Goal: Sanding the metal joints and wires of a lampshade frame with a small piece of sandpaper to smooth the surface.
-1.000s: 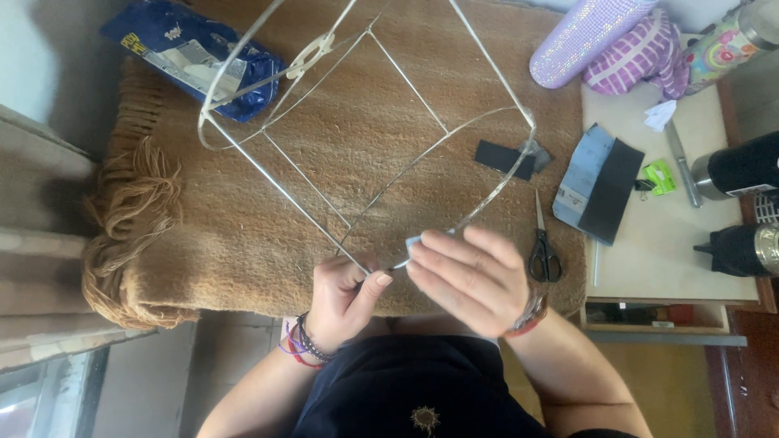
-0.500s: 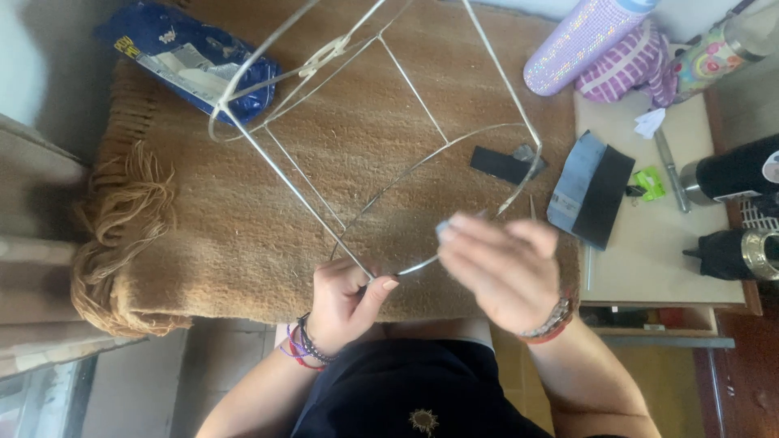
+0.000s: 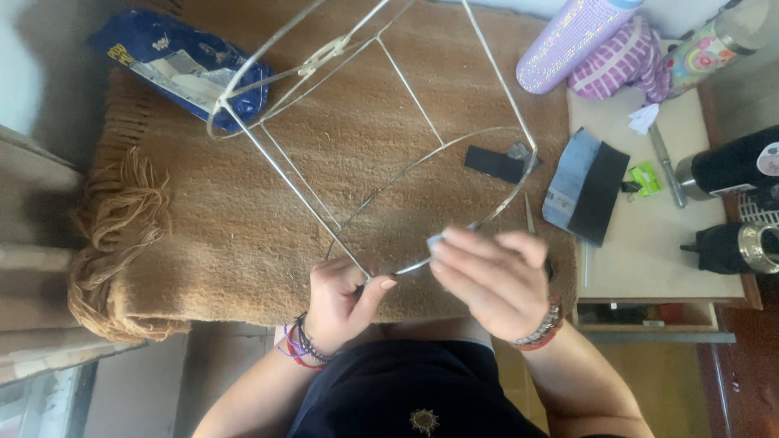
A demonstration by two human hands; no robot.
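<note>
Bare metal wire makes up the lampshade frame (image 3: 381, 146), lying on the brown fringed blanket (image 3: 203, 219). The left hand (image 3: 341, 300) pinches the frame's near ring where a strut meets it. Just right of that pinch, the right hand (image 3: 491, 280) is blurred, fingers closed on a small pale piece (image 3: 436, 240) against the ring.

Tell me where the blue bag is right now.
In the head view the blue bag lies at the upper left, on the far left corner of the brown blanket, partly under the small ring of the wire frame.
</note>
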